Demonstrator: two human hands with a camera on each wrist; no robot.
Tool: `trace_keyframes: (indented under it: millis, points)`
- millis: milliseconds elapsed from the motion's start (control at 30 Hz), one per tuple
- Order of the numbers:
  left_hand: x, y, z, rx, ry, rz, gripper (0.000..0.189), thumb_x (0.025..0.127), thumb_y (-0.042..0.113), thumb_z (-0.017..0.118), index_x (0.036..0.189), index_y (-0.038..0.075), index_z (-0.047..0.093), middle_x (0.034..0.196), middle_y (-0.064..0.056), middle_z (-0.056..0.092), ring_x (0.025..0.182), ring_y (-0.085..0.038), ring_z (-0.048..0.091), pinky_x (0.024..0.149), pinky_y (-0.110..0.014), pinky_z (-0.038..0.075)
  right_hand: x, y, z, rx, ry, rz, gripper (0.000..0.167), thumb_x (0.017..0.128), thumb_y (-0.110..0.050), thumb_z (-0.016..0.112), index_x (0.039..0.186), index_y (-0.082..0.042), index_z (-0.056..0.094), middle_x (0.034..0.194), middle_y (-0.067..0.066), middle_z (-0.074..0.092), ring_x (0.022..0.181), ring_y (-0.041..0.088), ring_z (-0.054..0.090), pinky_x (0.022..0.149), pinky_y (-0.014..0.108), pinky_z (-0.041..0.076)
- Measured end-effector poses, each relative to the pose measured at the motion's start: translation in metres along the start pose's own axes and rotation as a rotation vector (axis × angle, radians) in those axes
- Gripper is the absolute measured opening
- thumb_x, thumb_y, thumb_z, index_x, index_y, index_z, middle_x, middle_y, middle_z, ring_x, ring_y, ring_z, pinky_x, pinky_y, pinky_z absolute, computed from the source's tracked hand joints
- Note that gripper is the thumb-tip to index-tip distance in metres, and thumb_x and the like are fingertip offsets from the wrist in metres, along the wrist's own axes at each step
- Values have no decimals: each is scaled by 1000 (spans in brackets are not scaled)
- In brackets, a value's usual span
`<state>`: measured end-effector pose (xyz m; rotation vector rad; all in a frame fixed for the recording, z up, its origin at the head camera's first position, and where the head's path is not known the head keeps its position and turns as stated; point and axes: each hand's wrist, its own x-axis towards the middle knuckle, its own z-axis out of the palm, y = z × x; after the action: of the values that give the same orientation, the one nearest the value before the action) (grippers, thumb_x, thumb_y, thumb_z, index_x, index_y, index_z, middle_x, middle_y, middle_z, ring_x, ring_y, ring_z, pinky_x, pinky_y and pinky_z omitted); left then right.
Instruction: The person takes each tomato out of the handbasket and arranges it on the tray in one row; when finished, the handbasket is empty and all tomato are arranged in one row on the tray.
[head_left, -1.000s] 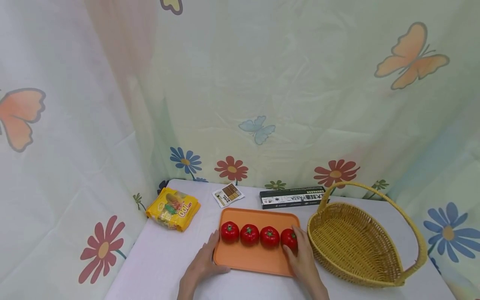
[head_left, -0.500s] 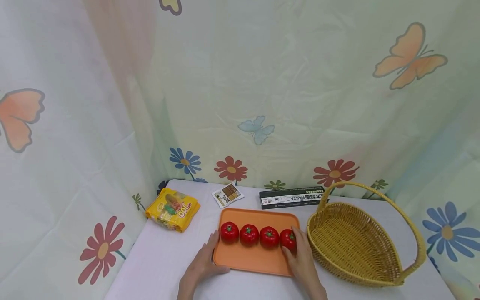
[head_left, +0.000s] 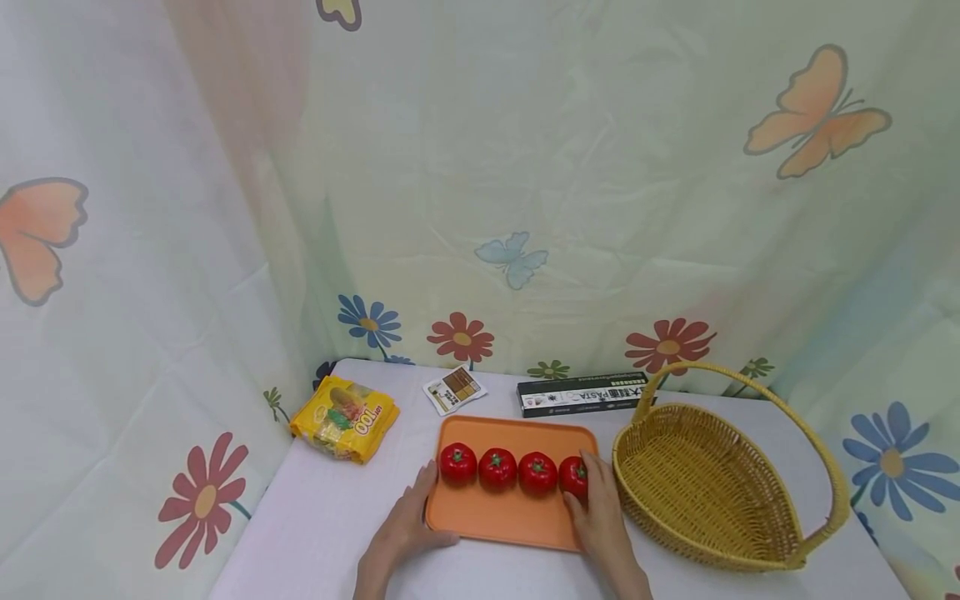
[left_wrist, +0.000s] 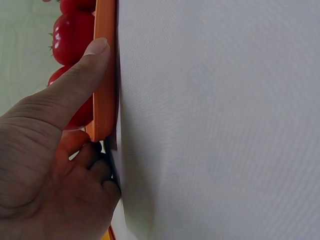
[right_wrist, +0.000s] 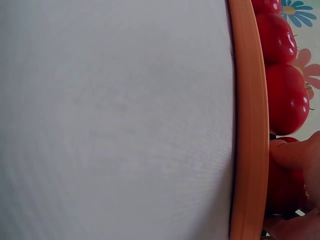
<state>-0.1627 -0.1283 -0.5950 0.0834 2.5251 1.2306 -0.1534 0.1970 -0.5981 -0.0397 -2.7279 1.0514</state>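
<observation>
An orange tray [head_left: 510, 525] lies on the white cloth, bearing several red tomatoes [head_left: 497, 468] in a row. My left hand [head_left: 405, 527] holds the tray's near left corner. In the left wrist view its thumb presses the tray's outer wall [left_wrist: 104, 107], while the other fingers bend around behind the corner. My right hand [head_left: 603, 521] grips the rightmost tomato [head_left: 572, 477], thumb on its near left side and fingers on its right. That tomato [right_wrist: 284, 182] still sits in the tray; the hand partly covers it in the right wrist view.
A woven basket [head_left: 626, 492] with a tall handle stands close on the right of the tray. Behind are a black pasta box [head_left: 583, 396] and a small white packet [head_left: 454, 390]. A yellow food bag [head_left: 347, 418] lies at the left. Printed curtains [head_left: 480, 167] surround the table.
</observation>
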Motion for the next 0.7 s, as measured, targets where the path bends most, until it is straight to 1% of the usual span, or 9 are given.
trace_keyframes:
  millis: [267, 467, 567, 700]
  points:
    - [0, 0, 1, 4, 2, 1, 122, 76, 28, 100, 172, 13, 27, 176, -22, 28, 160, -53, 21, 129, -73, 19, 1, -1, 2, -23, -3, 11, 78, 94, 4, 78, 161, -1, 38, 156, 28, 42, 149, 48, 40, 123, 70, 35]
    - [1, -1, 1, -1, 2, 8, 122, 76, 29, 100, 172, 12, 27, 176, -22, 28, 161, -53, 21, 130, -73, 18, 3, 0, 2, -22, -49, 64, 80, 98, 2, 75, 165, -2, 31, 160, 28, 36, 153, 49, 35, 126, 68, 32]
    - [0, 0, 1, -2, 0, 11, 122, 76, 29, 100, 172, 12, 27, 176, -22, 28, 160, -53, 21, 129, -73, 19, 2, -1, 1, -26, -59, 82, 83, 98, 1, 75, 166, -2, 28, 162, 29, 34, 154, 50, 34, 125, 68, 32]
    - [0, 1, 0, -2, 0, -3, 121, 77, 30, 100, 172, 12, 27, 176, -22, 27, 160, -54, 20, 129, -73, 20, 2, -1, 0, -27, -67, 92, 86, 97, 0, 77, 167, -2, 27, 163, 29, 33, 154, 51, 33, 125, 68, 32]
